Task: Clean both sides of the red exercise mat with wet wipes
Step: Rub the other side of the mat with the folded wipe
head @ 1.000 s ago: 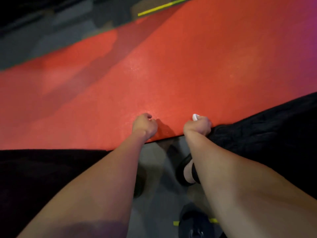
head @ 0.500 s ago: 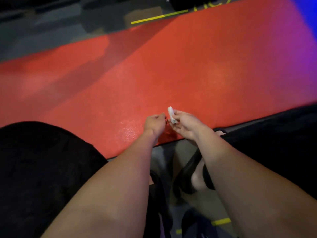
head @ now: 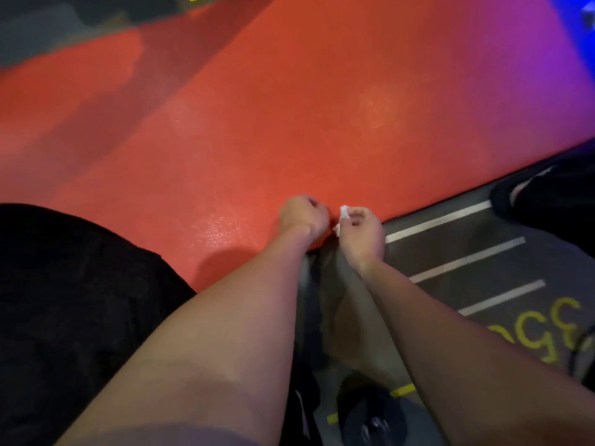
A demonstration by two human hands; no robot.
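Since the earlier frame we are lifting both hands off the red mat (head: 322, 107) edge; right hand (head: 362, 228) is pinching the wet wipe (head: 343, 214), left hand (head: 302, 215) is curling, grip contents unclear; we are judging unfolding it fully wipes best.

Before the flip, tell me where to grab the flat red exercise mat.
Take the red exercise mat by its near long edge, just beside the left hand, coming in from the grey floor side. It lies flat, so only that exposed edge gives fingers a way under; the right hand already pinches a small white wipe.
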